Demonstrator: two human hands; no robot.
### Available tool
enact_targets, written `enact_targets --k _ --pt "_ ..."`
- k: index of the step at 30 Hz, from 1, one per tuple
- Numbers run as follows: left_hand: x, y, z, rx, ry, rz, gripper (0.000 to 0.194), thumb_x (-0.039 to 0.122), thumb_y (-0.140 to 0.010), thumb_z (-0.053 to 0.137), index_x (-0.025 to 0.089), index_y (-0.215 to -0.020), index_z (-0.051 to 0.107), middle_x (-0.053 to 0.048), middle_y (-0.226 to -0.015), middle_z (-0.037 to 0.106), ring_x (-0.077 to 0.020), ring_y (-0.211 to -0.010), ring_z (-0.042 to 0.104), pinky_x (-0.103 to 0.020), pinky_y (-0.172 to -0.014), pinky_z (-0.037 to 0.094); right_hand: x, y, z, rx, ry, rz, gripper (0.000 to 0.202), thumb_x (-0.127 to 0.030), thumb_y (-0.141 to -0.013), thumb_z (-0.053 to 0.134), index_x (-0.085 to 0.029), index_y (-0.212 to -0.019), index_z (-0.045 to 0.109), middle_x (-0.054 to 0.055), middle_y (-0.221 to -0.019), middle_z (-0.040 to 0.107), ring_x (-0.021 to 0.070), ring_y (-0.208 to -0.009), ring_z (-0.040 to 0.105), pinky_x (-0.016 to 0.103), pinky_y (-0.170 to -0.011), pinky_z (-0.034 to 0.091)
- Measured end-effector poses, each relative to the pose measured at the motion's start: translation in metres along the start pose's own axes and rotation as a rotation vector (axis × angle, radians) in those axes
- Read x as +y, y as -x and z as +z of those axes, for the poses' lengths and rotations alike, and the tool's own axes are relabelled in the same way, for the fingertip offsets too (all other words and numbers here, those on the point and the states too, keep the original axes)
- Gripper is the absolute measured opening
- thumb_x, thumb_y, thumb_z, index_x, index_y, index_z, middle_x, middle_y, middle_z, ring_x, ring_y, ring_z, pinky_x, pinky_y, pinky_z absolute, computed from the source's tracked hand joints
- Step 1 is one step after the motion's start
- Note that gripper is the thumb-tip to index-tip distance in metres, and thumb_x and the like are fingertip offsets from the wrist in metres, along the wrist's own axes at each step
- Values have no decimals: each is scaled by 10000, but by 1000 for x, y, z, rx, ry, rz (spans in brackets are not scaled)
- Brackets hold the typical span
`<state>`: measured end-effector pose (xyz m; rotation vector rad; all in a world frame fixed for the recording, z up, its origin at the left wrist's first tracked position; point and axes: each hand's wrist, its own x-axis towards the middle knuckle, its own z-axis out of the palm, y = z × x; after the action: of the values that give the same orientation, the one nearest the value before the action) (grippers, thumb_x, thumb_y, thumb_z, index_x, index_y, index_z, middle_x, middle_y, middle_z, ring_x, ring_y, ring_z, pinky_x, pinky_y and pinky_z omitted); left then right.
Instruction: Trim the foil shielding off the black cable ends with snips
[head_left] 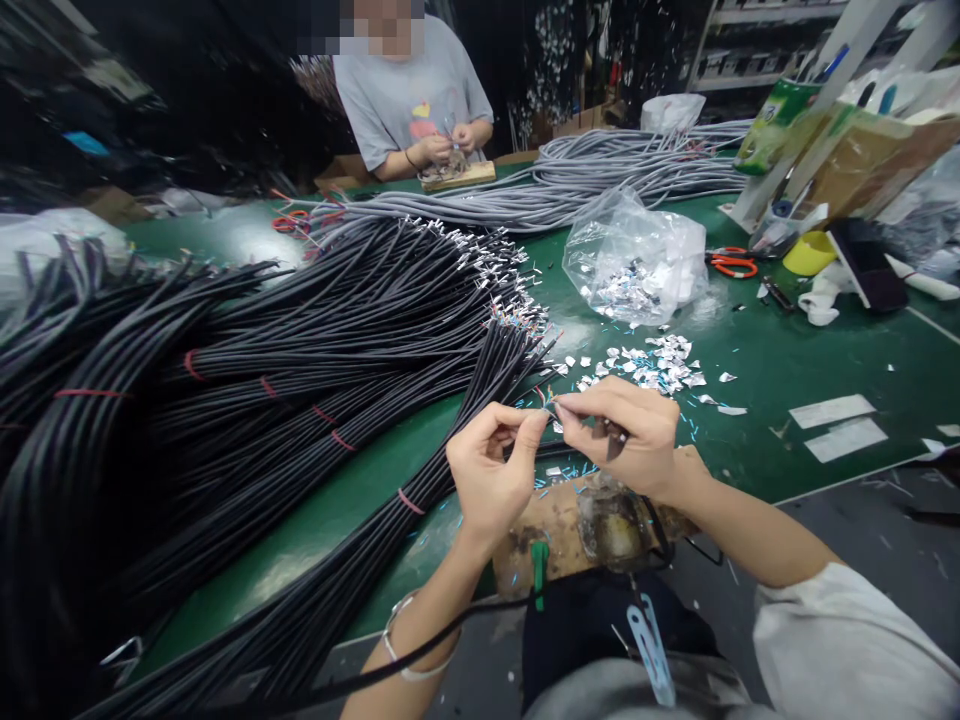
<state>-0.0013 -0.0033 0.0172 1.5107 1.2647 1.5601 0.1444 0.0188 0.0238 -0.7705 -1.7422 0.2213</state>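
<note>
My left hand (496, 468) is closed, thumb and forefinger pinching the end of a cable whose thin coloured wires (550, 396) fan out above the fingertips. My right hand (634, 425) touches the same wires with thumb and forefinger. A dark-handled tool (616, 438) is tucked in its palm; its kind is hidden by the fingers. Below the hands lies a worn wooden board (529, 530) with a metal block (611, 522) on it. A black cable (420, 655) crosses my left forearm. Left of my hands runs a bundle of black cables (442, 470) with a pink band.
Large tied bundles of black cables (315, 340) cover the left. Foil scraps (664, 362) and a clear plastic bag (634, 255) lie ahead, orange-handled scissors (733, 263) to the right. A co-worker (420, 100) sits across the green table (750, 360), near grey cables (600, 170).
</note>
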Motion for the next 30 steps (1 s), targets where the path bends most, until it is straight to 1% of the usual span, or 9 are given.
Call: enact_targets --k 3,6,8,11,14,18,21,26,30 --pt "0 0 0 -19 27 -30 125 239 -807 627 144 -727 639 -1 -631 628 -84 -528 558 -180 -470 428 6 7 -1 -33 44 -222 314 -21 -773 574 -175 -1034 656 15 -717 687 112 -656 624 231 -583 511" --pt "0 -2 -1 -31 19 6 101 227 -815 617 146 -763 647 -10 -680 631 -90 -582 582 -178 -503 447 5 6 -1 -84 19 -258 338 -11 -779 556 -164 -1064 652 10 -709 678 104 -634 609 222 -563 494" --pt "-1 -3 -3 -22 16 48 68 205 -812 620 151 -785 651 -11 -700 624 -92 -609 587 -178 -518 453 -1 2 -1 -59 3 -140 261 -41 -768 586 -164 -977 685 11 -705 673 93 -597 586 217 -543 475" --pt "-2 -4 -5 -2 16 124 21 163 -798 630 160 -790 649 -5 -713 613 -93 -636 583 -183 -541 458 -8 -8 -3 7 -35 180 109 -117 -747 627 -151 -802 715 4 -635 633 84 -534 526 223 -508 431" --pt "-3 -6 -6 16 6 197 47 121 -780 642 166 -769 638 5 -712 603 -92 -664 571 -191 -589 466 -7 -13 -3 -116 -191 450 130 -204 -763 609 -157 -746 730 -8 -586 606 74 -498 465 219 -467 366" --pt "-3 -7 -6 26 -18 261 92 88 -764 648 172 -751 614 11 -711 598 -94 -672 553 -207 -609 461 1 -12 -2 -294 -506 653 195 -299 -765 611 -176 -823 750 -34 -530 545 61 -467 405 213 -440 313" --pt "-3 -7 -7 29 -104 316 105 82 -759 647 177 -740 608 11 -702 592 -105 -672 554 -224 -603 458 2 -12 -3 -298 -538 675 206 -309 -773 618 -175 -857 750 -29 -550 549 59 -466 389 216 -446 312" --pt "-1 -6 -9 7 -250 398 122 63 -754 645 177 -743 604 12 -687 584 -104 -641 547 -230 -581 448 -4 -18 -10 -299 -316 517 206 -288 -795 598 -167 -881 740 8 -663 619 85 -550 470 227 -502 366" --pt "-1 -6 -10 9 -278 422 138 43 -748 645 175 -742 602 17 -678 576 -95 -621 526 -224 -575 443 -7 -20 -13 -284 -319 542 251 -305 -794 622 -161 -978 714 -8 -659 580 65 -497 397 215 -455 325"
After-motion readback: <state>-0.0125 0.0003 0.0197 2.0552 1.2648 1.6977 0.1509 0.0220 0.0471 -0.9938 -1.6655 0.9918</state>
